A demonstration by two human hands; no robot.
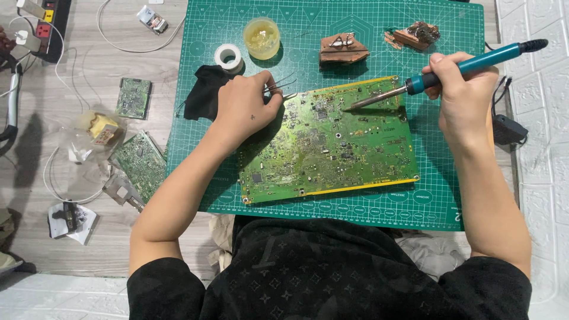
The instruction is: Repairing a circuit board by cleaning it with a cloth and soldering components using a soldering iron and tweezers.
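Green mat (450,195), circuit board (332,145) — jar (262,38) (yellowish paste), soldering iron (468,64)

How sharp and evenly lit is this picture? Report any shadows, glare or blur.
Head view: sharp throughout, with soft, even light; faint shadows lie beside the left hand and under the soldering iron in the right hand; slight sheen on the circuit board; no motion blur.

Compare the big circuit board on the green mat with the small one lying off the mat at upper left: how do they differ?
The big circuit board is far larger and yellow-edged; the small circuit board has no such edge. The big one lies on the green mat under the left hand and the soldering iron; the small one lies untouched on the table. Both are green and flat.
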